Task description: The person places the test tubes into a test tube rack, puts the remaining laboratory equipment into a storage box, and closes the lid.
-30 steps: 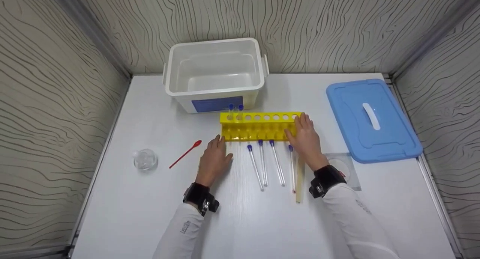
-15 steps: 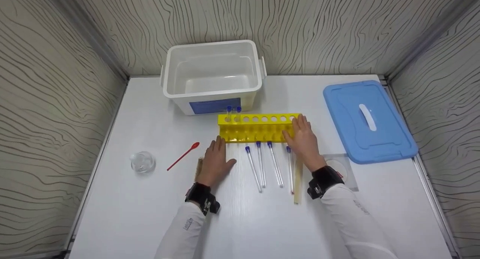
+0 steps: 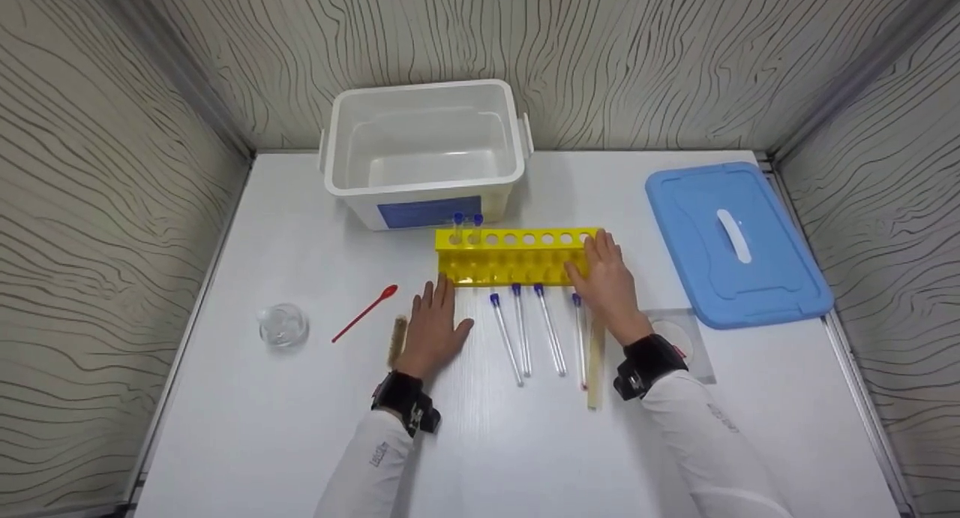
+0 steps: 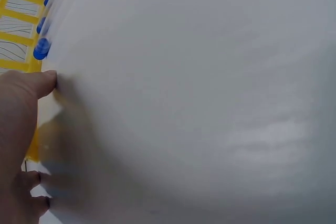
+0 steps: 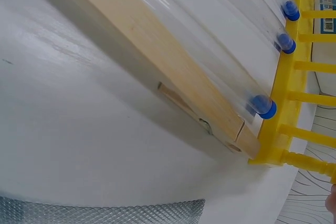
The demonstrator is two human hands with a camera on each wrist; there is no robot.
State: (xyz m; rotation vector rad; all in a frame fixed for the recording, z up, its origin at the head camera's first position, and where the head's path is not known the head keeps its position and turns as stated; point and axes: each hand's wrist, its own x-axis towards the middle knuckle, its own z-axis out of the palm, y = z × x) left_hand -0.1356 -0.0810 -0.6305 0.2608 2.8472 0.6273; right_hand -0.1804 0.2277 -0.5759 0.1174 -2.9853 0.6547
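Note:
A yellow test tube rack [image 3: 517, 266] lies across the middle of the table, with two blue-capped test tubes [image 3: 457, 229] standing in its left holes. My left hand [image 3: 431, 334] is flat with fingers straight, fingertips at the rack's left front corner. At the rack's other end, my right hand [image 3: 611, 289] rests with fingers extended over the corner and thumb along the front. Several capped test tubes [image 3: 551, 334] lie in front of the rack between my hands. Beside the rightmost tube [image 5: 262, 107] lies a wooden test tube clamp [image 5: 173, 59], its tip near the rack.
A white bin [image 3: 424, 174] stands behind the rack, and its blue lid [image 3: 757, 278] lies at the right. Wire gauze [image 3: 701, 349] sits by my right wrist. Leftward are a red spoon [image 3: 364, 314], a clear glass vessel [image 3: 283, 326] and a tan bristly strip [image 3: 397, 341].
My left hand has shifted slightly and its thumb is spread wider, uncovering the bristly strip beside it. My right hand stays on the rack. The head view has tilted a little.

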